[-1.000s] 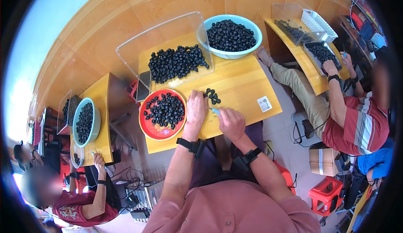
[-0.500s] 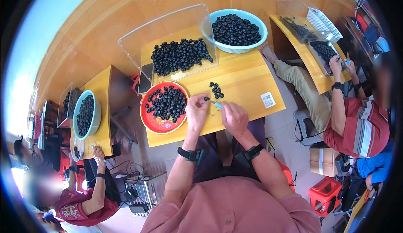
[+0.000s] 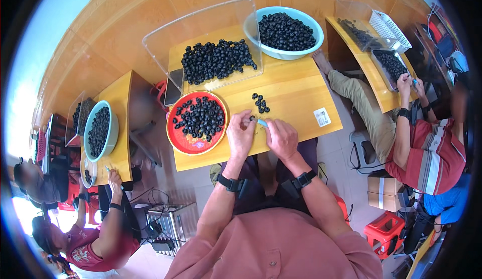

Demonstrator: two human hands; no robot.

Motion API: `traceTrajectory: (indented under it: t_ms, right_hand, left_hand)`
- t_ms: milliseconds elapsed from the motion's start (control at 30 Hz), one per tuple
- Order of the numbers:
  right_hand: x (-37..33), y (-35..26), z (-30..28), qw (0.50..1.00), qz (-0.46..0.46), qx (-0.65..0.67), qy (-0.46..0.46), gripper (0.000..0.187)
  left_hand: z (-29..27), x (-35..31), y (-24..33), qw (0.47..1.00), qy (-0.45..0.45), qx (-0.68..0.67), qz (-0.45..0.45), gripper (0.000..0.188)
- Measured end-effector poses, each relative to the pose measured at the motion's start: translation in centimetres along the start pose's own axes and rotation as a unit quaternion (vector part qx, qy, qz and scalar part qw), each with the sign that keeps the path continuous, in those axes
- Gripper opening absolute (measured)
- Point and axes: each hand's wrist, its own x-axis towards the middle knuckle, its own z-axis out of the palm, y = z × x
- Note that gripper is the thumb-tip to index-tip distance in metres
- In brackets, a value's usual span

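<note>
Between the thumb and fingertips of my left hand (image 3: 241, 134) is a small round black bead (image 3: 252, 119). My right hand (image 3: 282, 138) grips a slim tool with a light blue handle (image 3: 262, 123), its tip up against the bead; fingers partly hide the tip. Just beyond my hands, a small group of loose black beads (image 3: 260, 104) lies on the wooden table (image 3: 296, 95). To the left of my left hand, a round red tray (image 3: 169, 131) with a pale rim holds many black beads.
At the back stand a clear plastic bin (image 3: 201, 22) with a bead pile (image 3: 216, 62) and a light blue basin (image 3: 288, 55) full of beads. A dark phone-like slab (image 3: 173, 89) lies left. Co-workers sit at side tables; one has a blue basin (image 3: 111, 137).
My hands have drawn slightly closer together, and the blue tool now meets the bead at a nearer spot. The view has shifted a little; the loose bead group looks unchanged.
</note>
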Motion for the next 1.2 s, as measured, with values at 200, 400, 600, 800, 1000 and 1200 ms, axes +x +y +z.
traceTrajectory:
  t_ms: [200, 400, 600, 800, 1000, 1200]
  right_hand:
    - [0.0, 0.0, 0.0, 1.0, -0.017, -0.001, -0.022, 0.014]
    - [-0.1, 0.1, 0.3, 1.0, -0.009, -0.003, -0.019, 0.014]
    - [-0.2, 0.1, 0.3, 1.0, -0.01, -0.008, -0.015, 0.014]
    - [-0.3, 0.2, 0.5, 1.0, -0.004, -0.013, -0.023, 0.014]
    - [-0.1, 0.0, 0.6, 0.996, 0.055, -0.05, -0.04, 0.012]
    - [0.0, 0.0, 0.4, 0.998, 0.044, -0.038, -0.033, 0.013]
  left_hand:
    - [0.0, -0.1, -0.1, 1.0, -0.005, -0.011, 0.011, 0.035]
    - [0.1, -0.2, 0.1, 1.0, -0.007, -0.019, 0.012, 0.036]
    - [0.1, -0.3, 0.1, 1.0, -0.014, -0.024, -0.008, 0.039]
    - [0.2, -0.3, -0.2, 0.998, -0.003, -0.058, -0.022, 0.028]
    - [0.2, -0.7, -1.0, 0.997, 0.01, -0.077, 0.002, 0.026]
    - [0.0, -0.8, -0.6, 0.997, 0.017, -0.062, 0.03, 0.022]
